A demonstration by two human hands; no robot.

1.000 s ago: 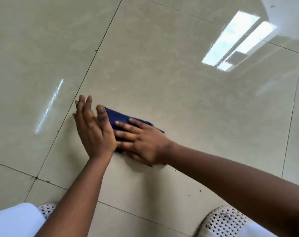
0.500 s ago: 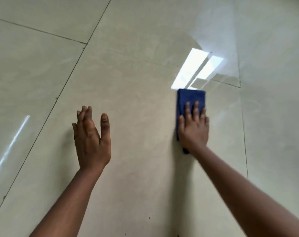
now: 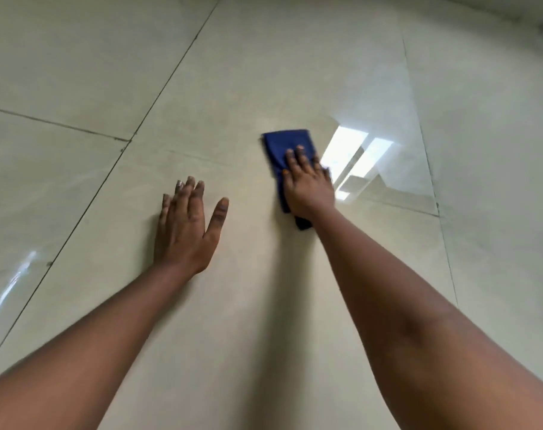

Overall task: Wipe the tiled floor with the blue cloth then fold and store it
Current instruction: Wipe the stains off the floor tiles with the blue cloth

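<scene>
Both arms reach forward, left hand (image 3: pixel 186 231) and right hand (image 3: pixel 307 184) flat, fingers straight.

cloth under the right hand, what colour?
Dark blue folded cloth, plain with no pattern, pressed flat under the right hand; seen in the head view.

The tiled floor (image 3: pixel 264 72) lies open toward its far edge and left side. On it only the blue cloth (image 3: pixel 284 144) under the right hand (image 3: pixel 307 184) and the flat left hand (image 3: pixel 186 231) block passage; bare tile runs between them.
</scene>
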